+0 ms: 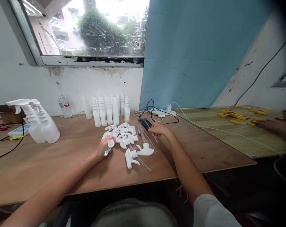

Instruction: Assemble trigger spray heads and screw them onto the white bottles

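My left hand (104, 148) is closed around a white trigger sprayer head (109, 147) on the brown table (74, 157). My right hand (160, 129) pinches a thin clear dip tube (154, 137) beside a dark phone (146, 124). Between the hands lies a pile of several white sprayer heads (122, 134), with two more sprayer heads (135, 153) nearer me. Loose clear tubes (143, 138) lie scattered to the right of the pile.
Several empty white bottles (109, 110) stand by the wall. Assembled spray bottles (40, 121) stand at left, near a cardboard box (8, 113). A power strip with cables (160, 112) lies behind. Another person's hand (272, 124) reaches among yellow parts (237, 116) at right.
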Available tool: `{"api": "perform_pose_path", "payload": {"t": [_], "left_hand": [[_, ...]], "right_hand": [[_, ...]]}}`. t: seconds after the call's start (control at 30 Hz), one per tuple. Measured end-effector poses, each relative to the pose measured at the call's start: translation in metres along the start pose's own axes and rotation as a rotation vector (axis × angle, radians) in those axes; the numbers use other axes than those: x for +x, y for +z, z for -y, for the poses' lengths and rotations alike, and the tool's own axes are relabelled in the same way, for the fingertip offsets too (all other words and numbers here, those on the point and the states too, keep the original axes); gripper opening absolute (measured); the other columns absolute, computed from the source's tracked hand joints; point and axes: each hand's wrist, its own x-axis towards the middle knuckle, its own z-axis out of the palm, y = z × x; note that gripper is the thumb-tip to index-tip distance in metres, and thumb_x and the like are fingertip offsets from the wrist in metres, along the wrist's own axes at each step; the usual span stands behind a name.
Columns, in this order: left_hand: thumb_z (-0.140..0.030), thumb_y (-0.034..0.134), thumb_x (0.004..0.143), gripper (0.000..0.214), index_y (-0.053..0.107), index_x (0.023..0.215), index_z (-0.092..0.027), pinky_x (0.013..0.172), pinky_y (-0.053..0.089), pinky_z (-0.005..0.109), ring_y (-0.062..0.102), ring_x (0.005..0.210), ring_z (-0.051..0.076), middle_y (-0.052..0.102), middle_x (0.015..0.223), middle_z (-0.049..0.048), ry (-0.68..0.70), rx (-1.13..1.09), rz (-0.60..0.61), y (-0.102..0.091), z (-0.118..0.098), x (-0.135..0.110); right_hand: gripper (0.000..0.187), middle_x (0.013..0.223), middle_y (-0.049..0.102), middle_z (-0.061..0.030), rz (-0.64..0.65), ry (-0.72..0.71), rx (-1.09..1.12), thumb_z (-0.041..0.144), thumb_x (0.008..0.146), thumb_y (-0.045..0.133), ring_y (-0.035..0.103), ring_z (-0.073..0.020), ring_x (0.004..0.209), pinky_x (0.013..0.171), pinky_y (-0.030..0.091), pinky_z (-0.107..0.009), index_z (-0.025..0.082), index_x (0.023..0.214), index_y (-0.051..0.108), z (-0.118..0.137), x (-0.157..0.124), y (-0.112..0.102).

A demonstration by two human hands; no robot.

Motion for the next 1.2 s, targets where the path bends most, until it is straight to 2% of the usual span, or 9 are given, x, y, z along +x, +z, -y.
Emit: {"api": "perform_pose_path", "payload": {"t": [0.1,0.17,0.3,0.4,0.5,0.63,0.8,1.03,1.2], "left_hand": [[-0.049,0.053,0.085,0.035,0.056,0.075,-0.016,0.035,0.025,0.020,0.035,0.036,0.007,0.041,0.051,-0.0042,-0.010,0.021,0.002,0.000,0.000,0.000],[-0.049,0.054,0.084,0.035,0.055,0.074,-0.016,0.035,0.024,0.020,0.035,0.036,0.007,0.040,0.051,-0.0043,-0.013,0.034,-0.008,0.001,-0.001,0.000],[-0.050,0.055,0.081,0.035,0.055,0.073,-0.016,0.035,0.025,0.020,0.035,0.037,0.007,0.042,0.053,-0.0039,-0.025,0.080,-0.035,0.004,-0.004,0.000],[-0.050,0.055,0.079,0.035,0.056,0.072,-0.016,0.035,0.025,0.020,0.034,0.038,0.007,0.042,0.053,-0.0039,-0.030,0.103,-0.051,0.005,-0.005,0.000],[-0.049,0.057,0.078,0.034,0.056,0.073,-0.016,0.036,0.025,0.020,0.034,0.038,0.007,0.043,0.052,-0.0040,-0.033,0.109,-0.062,0.005,-0.003,0.001],[-0.048,0.057,0.079,0.032,0.056,0.073,-0.017,0.038,0.023,0.021,0.033,0.039,0.008,0.043,0.050,-0.0044,-0.039,0.106,-0.070,0.005,-0.002,0.000],[-0.047,0.057,0.079,0.032,0.055,0.070,-0.017,0.042,0.027,0.023,0.035,0.042,0.009,0.044,0.049,-0.0037,-0.026,0.104,-0.070,0.007,-0.005,-0.002],[-0.048,0.057,0.078,0.033,0.057,0.071,-0.016,0.040,0.024,0.023,0.033,0.040,0.008,0.042,0.048,-0.0043,-0.033,0.117,-0.074,0.008,-0.006,-0.002],[-0.049,0.059,0.077,0.033,0.057,0.071,-0.016,0.038,0.024,0.022,0.034,0.039,0.008,0.043,0.050,-0.0043,-0.041,0.116,-0.087,0.008,-0.006,-0.001]], "right_hand": [[0.017,0.052,0.063,-0.0033,-0.033,-0.145,0.171,0.020,0.081,0.051,0.057,-0.0097,0.039,0.036,0.035,-0.016,0.016,0.065,0.046,0.014,-0.010,0.001],[0.014,0.063,0.066,-0.0017,-0.018,-0.281,0.315,0.025,0.083,0.052,0.061,-0.0099,0.046,0.040,0.040,-0.016,0.018,0.073,0.044,0.028,-0.018,0.011],[0.031,0.077,0.067,-0.0002,0.097,-0.729,0.814,0.034,0.073,0.072,0.068,-0.0143,0.062,0.058,0.055,-0.026,0.019,0.085,0.048,0.054,-0.030,0.050],[0.028,0.083,0.067,-0.0017,0.137,-0.885,0.924,0.036,0.077,0.072,0.069,-0.0144,0.071,0.068,0.057,-0.029,0.018,0.088,0.053,0.068,-0.039,0.081],[0.023,0.086,0.067,-0.0023,0.158,-0.919,0.910,0.036,0.083,0.068,0.069,-0.0137,0.075,0.074,0.057,-0.030,0.018,0.091,0.055,0.074,-0.047,0.101],[0.023,0.084,0.067,-0.0022,0.175,-0.957,0.858,0.037,0.084,0.066,0.068,-0.0144,0.077,0.076,0.057,-0.031,0.018,0.092,0.056,0.074,-0.050,0.112],[0.021,0.083,0.067,-0.0019,0.098,-0.948,0.744,0.037,0.086,0.063,0.068,-0.0144,0.078,0.078,0.056,-0.031,0.017,0.091,0.058,0.073,-0.052,0.114],[0.022,0.079,0.067,-0.0020,0.060,-0.944,0.757,0.038,0.086,0.062,0.068,-0.0153,0.078,0.078,0.056,-0.032,0.018,0.091,0.057,0.075,-0.055,0.114],[0.017,0.080,0.066,-0.0020,-0.001,-0.999,0.669,0.034,0.087,0.060,0.069,-0.0150,0.078,0.078,0.056,-0.031,0.017,0.091,0.059,0.074,-0.056,0.113]]}}
